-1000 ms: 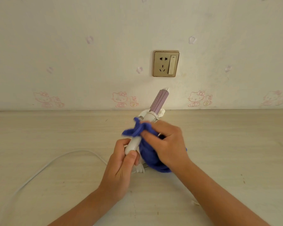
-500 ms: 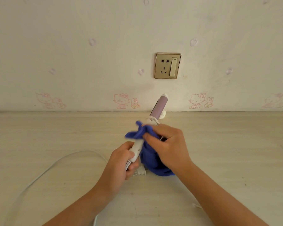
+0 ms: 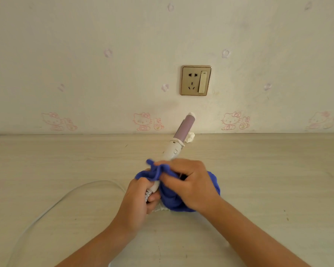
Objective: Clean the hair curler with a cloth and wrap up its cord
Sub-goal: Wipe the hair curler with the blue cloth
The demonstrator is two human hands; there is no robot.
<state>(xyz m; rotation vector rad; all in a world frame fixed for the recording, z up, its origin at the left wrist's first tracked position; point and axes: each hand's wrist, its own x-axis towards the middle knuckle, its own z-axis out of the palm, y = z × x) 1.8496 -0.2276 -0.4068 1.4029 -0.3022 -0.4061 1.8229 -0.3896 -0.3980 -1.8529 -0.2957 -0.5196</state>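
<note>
The hair curler (image 3: 173, 149) has a white handle and a lilac barrel that points up and away toward the wall. My left hand (image 3: 138, 201) grips the bottom of its handle, at the ribbed cord collar. My right hand (image 3: 189, 185) holds a blue cloth (image 3: 169, 197) bunched round the lower handle, just above my left hand. The white cord (image 3: 66, 199) loops away to the left across the table and runs off the bottom left of view.
The pale wooden table (image 3: 258, 170) meets a wall with cartoon stickers. A gold wall socket with a switch (image 3: 196, 80) sits above the curler. A small crumpled white thing (image 3: 190, 137) lies behind the barrel by the wall.
My right hand has slid the cloth down the handle toward me, baring more of the white upper handle. My left hand has slipped lower, to the cord collar. The curler has turned a little.
</note>
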